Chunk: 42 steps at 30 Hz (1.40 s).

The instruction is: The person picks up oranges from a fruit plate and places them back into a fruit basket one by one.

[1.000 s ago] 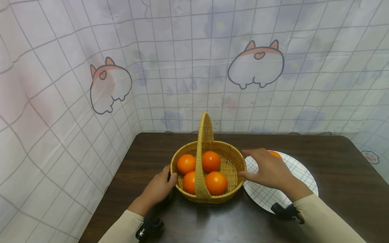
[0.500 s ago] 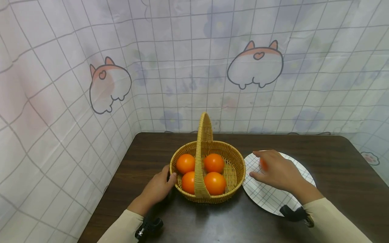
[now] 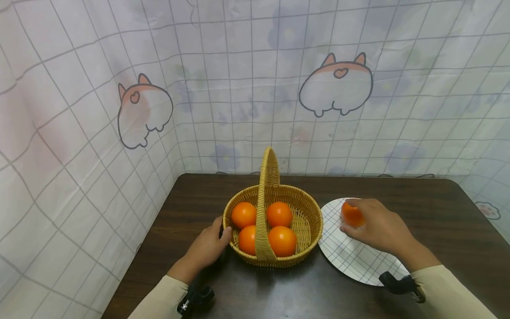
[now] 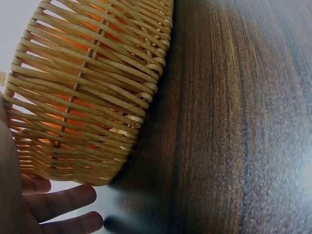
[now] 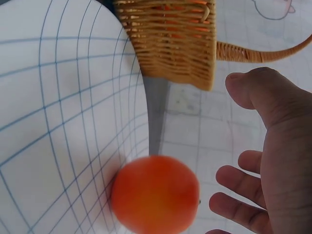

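A yellow wicker basket (image 3: 312,208) with a tall arched handle (image 3: 261,208) stands upright on the dark table. Several oranges (image 3: 282,241) lie inside it. My left hand (image 3: 206,249) rests against the basket's left side, thumb at the rim; in the left wrist view its fingers (image 4: 63,202) extend straight past the wicker wall. Another orange (image 3: 352,215) sits near the far edge of a white, grid-lined plate (image 3: 350,257). Over that plate my right hand (image 3: 378,226) stands around the orange; in the right wrist view, its spread thumb and fingers show a gap from the orange (image 5: 156,195).
The plate lies just right of the basket, close to its side. Dark wood table (image 3: 191,195) reaches back to a white gridded curtain (image 3: 239,88) with cartoon animal prints. Another curtain wall (image 3: 59,177) runs along the left side.
My right hand has moved right, from the basket's right rim to the orange on the plate. One orange in the basket has shifted slightly. My left hand stays at the basket.
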### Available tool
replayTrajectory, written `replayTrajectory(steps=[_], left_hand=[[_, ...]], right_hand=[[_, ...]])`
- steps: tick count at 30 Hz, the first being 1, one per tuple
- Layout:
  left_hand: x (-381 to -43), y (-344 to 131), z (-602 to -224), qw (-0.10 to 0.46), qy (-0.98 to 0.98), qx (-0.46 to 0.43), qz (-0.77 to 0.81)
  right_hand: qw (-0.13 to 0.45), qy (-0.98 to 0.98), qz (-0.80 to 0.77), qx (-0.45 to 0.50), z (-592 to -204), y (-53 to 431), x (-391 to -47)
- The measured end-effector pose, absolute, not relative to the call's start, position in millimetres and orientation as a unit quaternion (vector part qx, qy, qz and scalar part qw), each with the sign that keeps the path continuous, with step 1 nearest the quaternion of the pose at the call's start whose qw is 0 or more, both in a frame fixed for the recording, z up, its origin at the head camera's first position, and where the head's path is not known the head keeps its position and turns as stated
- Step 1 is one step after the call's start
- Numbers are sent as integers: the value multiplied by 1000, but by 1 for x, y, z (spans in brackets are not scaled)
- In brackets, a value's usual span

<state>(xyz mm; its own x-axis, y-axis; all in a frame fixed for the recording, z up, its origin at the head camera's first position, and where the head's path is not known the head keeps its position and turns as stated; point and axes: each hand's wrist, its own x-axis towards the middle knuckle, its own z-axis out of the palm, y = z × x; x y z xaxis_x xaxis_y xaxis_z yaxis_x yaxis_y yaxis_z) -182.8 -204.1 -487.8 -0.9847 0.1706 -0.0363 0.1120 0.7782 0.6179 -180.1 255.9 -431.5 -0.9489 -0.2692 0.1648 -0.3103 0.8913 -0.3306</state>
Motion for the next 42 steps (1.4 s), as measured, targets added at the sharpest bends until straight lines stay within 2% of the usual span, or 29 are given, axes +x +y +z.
replayTrajectory(steps=[8, 23, 42], left_hand=[[-182, -203, -487, 31, 944, 83, 319], [-181, -204, -485, 34, 944, 81, 318], [-182, -204, -488, 28, 942, 88, 322]], right_hand=[[73, -968, 187, 148, -433, 273, -181], [44, -980, 159, 111, -444, 297, -189], [11, -981, 168, 100, -464, 298, -211]])
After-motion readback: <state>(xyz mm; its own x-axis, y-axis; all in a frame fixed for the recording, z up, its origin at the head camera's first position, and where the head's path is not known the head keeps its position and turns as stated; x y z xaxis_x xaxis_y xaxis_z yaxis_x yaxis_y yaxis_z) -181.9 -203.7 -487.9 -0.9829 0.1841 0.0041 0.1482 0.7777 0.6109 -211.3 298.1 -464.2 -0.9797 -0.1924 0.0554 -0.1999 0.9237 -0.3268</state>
